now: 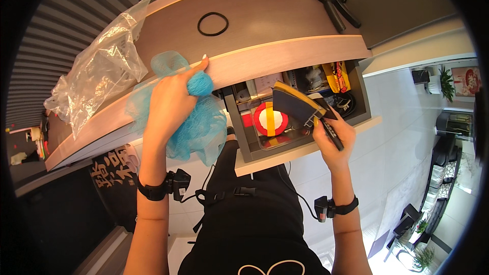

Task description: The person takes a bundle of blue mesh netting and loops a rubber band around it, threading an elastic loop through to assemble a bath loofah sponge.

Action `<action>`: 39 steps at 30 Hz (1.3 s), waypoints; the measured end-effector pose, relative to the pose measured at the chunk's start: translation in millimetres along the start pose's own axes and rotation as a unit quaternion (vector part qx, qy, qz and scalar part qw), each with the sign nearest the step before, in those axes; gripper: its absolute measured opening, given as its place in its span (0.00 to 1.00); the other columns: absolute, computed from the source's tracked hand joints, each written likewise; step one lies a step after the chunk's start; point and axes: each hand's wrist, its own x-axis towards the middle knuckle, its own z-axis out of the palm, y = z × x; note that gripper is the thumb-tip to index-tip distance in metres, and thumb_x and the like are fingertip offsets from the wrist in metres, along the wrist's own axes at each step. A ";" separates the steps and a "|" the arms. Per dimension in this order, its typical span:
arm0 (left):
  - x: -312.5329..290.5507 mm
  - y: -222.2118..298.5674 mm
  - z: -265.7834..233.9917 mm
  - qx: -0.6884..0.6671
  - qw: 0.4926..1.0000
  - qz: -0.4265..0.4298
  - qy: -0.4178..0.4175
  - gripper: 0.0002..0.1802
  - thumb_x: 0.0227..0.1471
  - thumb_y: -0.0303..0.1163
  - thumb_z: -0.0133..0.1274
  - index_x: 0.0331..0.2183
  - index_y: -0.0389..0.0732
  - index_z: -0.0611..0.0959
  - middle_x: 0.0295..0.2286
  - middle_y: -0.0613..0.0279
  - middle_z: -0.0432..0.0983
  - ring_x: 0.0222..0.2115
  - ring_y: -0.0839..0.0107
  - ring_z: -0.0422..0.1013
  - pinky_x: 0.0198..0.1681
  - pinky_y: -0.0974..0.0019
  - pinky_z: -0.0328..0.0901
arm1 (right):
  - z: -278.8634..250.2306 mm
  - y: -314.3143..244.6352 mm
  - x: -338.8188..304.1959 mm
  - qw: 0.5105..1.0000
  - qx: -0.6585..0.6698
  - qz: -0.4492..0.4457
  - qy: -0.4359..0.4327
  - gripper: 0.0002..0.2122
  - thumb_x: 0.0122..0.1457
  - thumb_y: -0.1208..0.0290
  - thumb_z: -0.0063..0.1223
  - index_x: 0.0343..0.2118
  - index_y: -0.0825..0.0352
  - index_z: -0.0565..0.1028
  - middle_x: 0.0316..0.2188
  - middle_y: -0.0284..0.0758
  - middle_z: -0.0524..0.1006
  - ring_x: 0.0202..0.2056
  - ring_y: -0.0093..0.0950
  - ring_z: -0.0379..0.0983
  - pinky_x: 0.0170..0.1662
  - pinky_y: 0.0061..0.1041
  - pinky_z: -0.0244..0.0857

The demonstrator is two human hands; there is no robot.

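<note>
My left hand (170, 103) is closed on a light blue mesh bath puff (198, 131) at the counter's front edge. Its loose netting hangs below the hand, and one finger points out along the edge. Over the pulled-out drawer (248, 148), my right hand (337, 140) grips a dark, wedge-shaped flat thing with a yellow edge (298, 104) and a black handle; its exact kind is unclear. Beneath it in the drawer lie a red and white round item with a yellow band (271, 119) in a clear box, a yellow packet (336, 77) and several small items, partly hidden.
A crumpled clear plastic bag (104, 63) overhangs the counter (265, 12) on the left. A black ring-shaped band (213, 24) lies on top, and a black hand-grip exerciser (334, 7) stands at the back right. Cables run from both wrist straps.
</note>
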 end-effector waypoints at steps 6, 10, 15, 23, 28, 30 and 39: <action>-0.8 -4.4 3.6 0.002 0.999 0.043 0.027 0.35 0.36 0.21 0.49 0.51 0.54 0.74 0.28 0.47 0.75 0.30 0.50 0.71 0.36 0.55 0.63 | -17.0 -15.5 -5.7 0.984 -0.003 0.040 0.172 0.06 0.49 0.80 0.57 0.29 0.76 0.75 0.19 0.33 0.74 0.19 0.16 0.65 0.24 0.15 0.59; 1.4 -0.8 -1.3 0.006 1.000 0.021 0.001 0.37 0.37 0.21 0.49 0.52 0.56 0.72 0.30 0.48 0.75 0.30 0.51 0.71 0.37 0.56 0.63 | -15.6 -18.8 -4.0 0.980 0.023 0.021 0.194 0.08 0.50 0.79 0.56 0.33 0.76 0.75 0.20 0.32 0.75 0.20 0.14 0.65 0.24 0.14 0.59; 3.5 1.4 -3.7 0.003 1.000 0.004 -0.016 0.35 0.39 0.25 0.53 0.52 0.58 0.72 0.31 0.47 0.76 0.32 0.51 0.72 0.38 0.57 0.64 | -5.5 -20.2 -2.2 0.970 0.066 0.044 0.228 0.07 0.50 0.79 0.56 0.32 0.75 0.74 0.20 0.32 0.76 0.20 0.14 0.66 0.25 0.14 0.60; 3.0 -2.5 0.5 -0.009 1.000 0.025 0.003 0.36 0.37 0.21 0.49 0.52 0.56 0.73 0.30 0.48 0.75 0.32 0.51 0.71 0.38 0.56 0.64 | 24.2 -20.9 -5.4 0.997 -0.023 -0.071 0.016 0.18 0.42 0.86 0.53 0.41 0.76 0.73 0.37 0.48 0.76 0.38 0.41 0.76 0.42 0.29 0.69; 4.1 -1.1 1.2 -0.010 0.999 0.033 0.012 0.36 0.36 0.21 0.49 0.52 0.56 0.73 0.30 0.48 0.75 0.32 0.51 0.71 0.38 0.56 0.63 | 34.3 -8.3 1.6 0.980 -0.077 -0.168 -0.073 0.22 0.38 0.88 0.52 0.42 0.75 0.73 0.39 0.47 0.75 0.43 0.43 0.73 0.45 0.33 0.67; 2.3 -1.2 -3.3 -0.004 1.000 0.026 0.009 0.36 0.37 0.21 0.49 0.52 0.57 0.73 0.30 0.49 0.76 0.32 0.51 0.71 0.38 0.56 0.64 | 38.0 -7.2 -0.8 0.970 -0.124 -0.149 -0.143 0.22 0.39 0.87 0.53 0.44 0.73 0.72 0.40 0.45 0.75 0.46 0.42 0.71 0.46 0.33 0.67; 2.6 3.5 -3.3 0.001 1.000 0.011 -0.004 0.35 0.38 0.23 0.49 0.52 0.57 0.73 0.31 0.49 0.76 0.32 0.52 0.72 0.38 0.57 0.64 | 16.6 -14.3 -2.6 0.940 -0.122 -0.091 -0.305 0.22 0.46 0.81 0.55 0.48 0.69 0.69 0.48 0.42 0.70 0.53 0.38 0.64 0.54 0.34 0.58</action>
